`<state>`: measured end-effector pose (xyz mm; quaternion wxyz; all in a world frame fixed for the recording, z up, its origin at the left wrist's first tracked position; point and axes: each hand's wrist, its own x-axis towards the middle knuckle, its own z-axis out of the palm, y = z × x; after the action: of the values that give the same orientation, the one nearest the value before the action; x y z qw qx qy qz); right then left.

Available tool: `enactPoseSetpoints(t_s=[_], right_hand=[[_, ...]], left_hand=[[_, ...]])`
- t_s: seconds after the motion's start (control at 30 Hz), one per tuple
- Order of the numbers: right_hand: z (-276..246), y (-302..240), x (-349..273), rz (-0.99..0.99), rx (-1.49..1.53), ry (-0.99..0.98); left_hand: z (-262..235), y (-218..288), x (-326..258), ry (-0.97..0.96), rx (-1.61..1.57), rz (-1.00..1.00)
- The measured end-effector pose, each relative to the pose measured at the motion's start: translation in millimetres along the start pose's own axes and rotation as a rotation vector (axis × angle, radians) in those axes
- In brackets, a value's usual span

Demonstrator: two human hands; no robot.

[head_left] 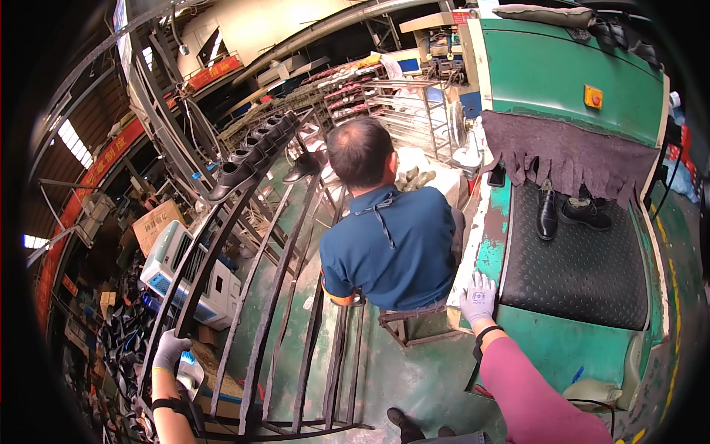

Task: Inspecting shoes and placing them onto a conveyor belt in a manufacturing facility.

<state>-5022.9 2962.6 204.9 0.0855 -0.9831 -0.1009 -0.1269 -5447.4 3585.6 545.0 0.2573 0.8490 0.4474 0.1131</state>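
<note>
My left hand, in a pale grey glove, is closed around a dark rail of the metal shoe rack on the left. Several black shoes stand in a row along the far end of that rack. My right hand, gloved the same way, lies with fingers spread on the worn edge of the green machine. To its right runs a black studded conveyor belt, bearing a black shoe and another black shoe beneath a fringed dark curtain.
A co-worker in a blue shirt sits directly ahead, back toward me, between rack and machine. A white air cooler and a cardboard box stand beyond the rack at left. A red button on a yellow housing is on the machine.
</note>
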Motion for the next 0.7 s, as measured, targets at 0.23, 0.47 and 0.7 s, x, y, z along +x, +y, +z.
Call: enactPoseSetpoints(t_s=[0.23,0.47,0.7], right_hand=[[2.9,-2.6,6.1,0.005,0.014,-0.058],[7.9,6.9,5.5,0.007,-0.005,-0.055],[4.6,1.6,5.7,0.006,0.013,-0.064]], left_hand=[[0.0,-7.6,2.6,-0.019,-0.091,0.025],[3.7,-2.5,6.9,-0.051,-0.103,0.013],[-2.3,-3.1,2.0,-0.045,-0.080,0.002]])
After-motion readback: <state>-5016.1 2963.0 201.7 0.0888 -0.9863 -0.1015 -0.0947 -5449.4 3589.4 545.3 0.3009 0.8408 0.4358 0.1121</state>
